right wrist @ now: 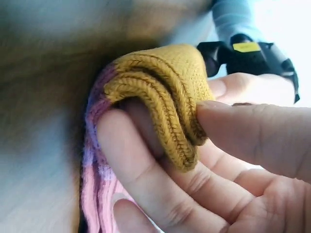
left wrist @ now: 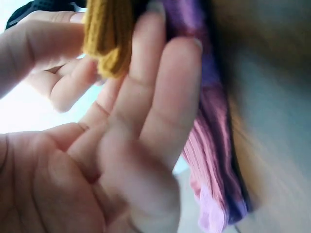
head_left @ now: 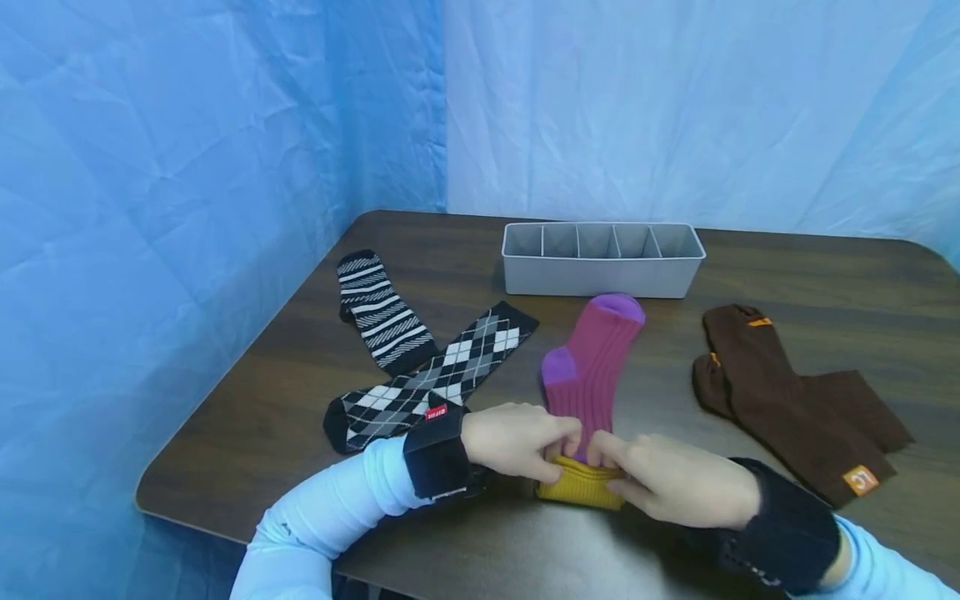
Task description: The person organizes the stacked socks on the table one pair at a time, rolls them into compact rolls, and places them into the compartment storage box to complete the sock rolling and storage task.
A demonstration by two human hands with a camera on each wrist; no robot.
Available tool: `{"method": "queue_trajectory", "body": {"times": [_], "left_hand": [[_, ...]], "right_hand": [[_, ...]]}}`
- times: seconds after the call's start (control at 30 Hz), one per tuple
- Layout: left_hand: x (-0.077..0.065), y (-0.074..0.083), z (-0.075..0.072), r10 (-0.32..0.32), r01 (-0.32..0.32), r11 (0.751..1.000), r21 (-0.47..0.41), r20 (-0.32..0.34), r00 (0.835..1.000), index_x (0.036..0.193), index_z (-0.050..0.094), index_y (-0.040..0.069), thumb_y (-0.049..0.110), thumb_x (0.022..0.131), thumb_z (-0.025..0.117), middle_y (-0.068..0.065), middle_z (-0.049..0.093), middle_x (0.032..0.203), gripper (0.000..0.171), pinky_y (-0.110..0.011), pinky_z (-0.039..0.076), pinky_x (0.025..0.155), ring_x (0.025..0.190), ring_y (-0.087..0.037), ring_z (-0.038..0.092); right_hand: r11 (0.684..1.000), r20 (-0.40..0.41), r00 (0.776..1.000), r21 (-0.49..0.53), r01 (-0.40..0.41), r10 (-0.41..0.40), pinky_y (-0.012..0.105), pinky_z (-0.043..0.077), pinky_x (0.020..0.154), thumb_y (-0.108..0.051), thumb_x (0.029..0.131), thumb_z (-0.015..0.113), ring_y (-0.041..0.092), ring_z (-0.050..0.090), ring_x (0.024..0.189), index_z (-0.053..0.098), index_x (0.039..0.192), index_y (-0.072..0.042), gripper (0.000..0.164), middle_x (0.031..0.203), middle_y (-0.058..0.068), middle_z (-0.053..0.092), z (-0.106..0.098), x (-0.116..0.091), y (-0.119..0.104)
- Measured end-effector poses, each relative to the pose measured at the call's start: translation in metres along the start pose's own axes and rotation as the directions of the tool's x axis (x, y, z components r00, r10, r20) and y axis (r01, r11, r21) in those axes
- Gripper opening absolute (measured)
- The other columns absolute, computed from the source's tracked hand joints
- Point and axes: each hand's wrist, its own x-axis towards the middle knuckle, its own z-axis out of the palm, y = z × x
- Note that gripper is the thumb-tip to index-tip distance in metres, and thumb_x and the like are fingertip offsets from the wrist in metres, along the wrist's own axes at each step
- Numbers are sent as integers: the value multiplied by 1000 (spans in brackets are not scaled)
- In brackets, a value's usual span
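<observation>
A pink ribbed sock (head_left: 588, 375) with purple heel and toe lies lengthwise in front of me, toe pointing away. Its mustard-yellow cuff (head_left: 579, 487) is folded back over the near end. My left hand (head_left: 517, 437) pinches the cuff at its left side, thumb on the outside and fingers tucked behind the fold. At the right side, my right hand (head_left: 667, 479) grips the same cuff between thumb and fingers. Up close in the right wrist view, the yellow knit (right wrist: 189, 68) shows two layered edges, with a fingertip inside the fold.
A grey box (head_left: 596, 275) with several compartments stands behind the sock. On the left, an argyle sock (head_left: 465, 358) and a black-and-white striped sock (head_left: 386, 312) overlap. Brown socks (head_left: 795, 400) lie crossed on the right. Blue sheeting (head_left: 225, 167) hangs around the table (head_left: 247, 433).
</observation>
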Motion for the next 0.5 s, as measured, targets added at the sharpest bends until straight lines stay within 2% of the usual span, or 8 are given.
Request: {"method": "queue_trajectory", "body": {"times": [0.1,0.17,0.23,0.27,0.33,0.43,0.5], "left_hand": [[1,1,2,9,2,991,130,-84,996,86,44,14,13,75,58,6,47,73,18,-11,34,49,59,-2,43],[2,4,4,58,-21,970,242,-147,987,83,46,14,12,74,59,5,47,77,16,-10,34,52,65,-2,43],[2,6,6,117,-51,943,330,-182,976,81,51,15,11,75,59,6,47,79,11,-8,33,56,70,-2,43],[1,7,7,142,-64,929,365,-189,972,80,54,16,11,75,59,7,48,79,9,-7,33,57,70,-1,43],[0,9,9,169,-84,913,400,-181,969,78,58,17,12,76,58,8,51,78,5,-5,33,57,68,0,44],[-1,10,9,162,-98,917,386,-137,977,81,60,17,19,76,60,8,54,79,5,-5,34,58,66,2,45],[-2,11,8,142,-87,916,391,-113,983,84,59,17,25,73,63,8,54,81,14,-5,34,58,67,2,46]], "right_hand": [[992,-136,990,-121,29,-45,13,36,50,-9,76,59,-4,37,56,43,86,-17,20,68,-14,42,4,2,1],[976,-225,969,-212,48,-97,12,35,52,-7,72,62,-3,35,59,44,81,-18,22,70,-13,40,8,3,2],[960,-284,948,-273,63,-143,12,34,53,-4,69,64,-2,34,62,46,77,-17,23,72,-12,38,10,4,2],[954,-294,942,-291,73,-162,11,34,53,-3,68,64,-2,34,62,48,75,-17,23,72,-12,38,11,5,1],[952,-283,945,-298,74,-162,11,34,53,-3,67,64,-3,35,61,51,72,-18,21,71,-13,40,11,5,0],[958,-232,966,-283,49,-118,13,36,53,-11,68,66,-4,37,60,55,74,-17,14,71,-13,44,10,4,-3],[956,-211,974,-294,21,-86,14,37,54,-20,67,68,-5,39,60,57,76,-18,15,72,-14,46,10,3,-4]]}}
